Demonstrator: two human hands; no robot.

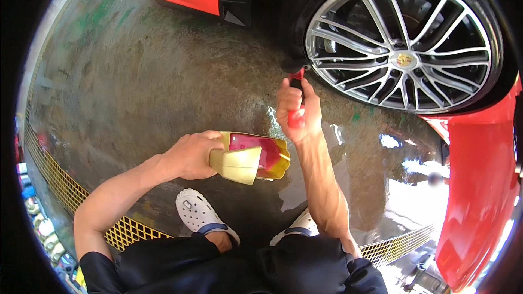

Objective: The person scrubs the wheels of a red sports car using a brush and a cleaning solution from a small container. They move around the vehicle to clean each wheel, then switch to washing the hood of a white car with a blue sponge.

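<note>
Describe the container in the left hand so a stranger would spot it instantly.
Find the red car's multi-spoke alloy wheel at the upper right, then look down and left to the person's left hand. That hand grips a pale yellow, open-topped plastic container over the wet floor. The pink liquid inside sets it apart from the white perforated clogs just below.

A wet, grey-brown floor [147, 81] with green stains [97, 15] at upper left; yellow grating [128, 231] curves through the lower left, blurred items [43, 227] crowd the left edge, white glare [411, 202] lies lower right
</note>
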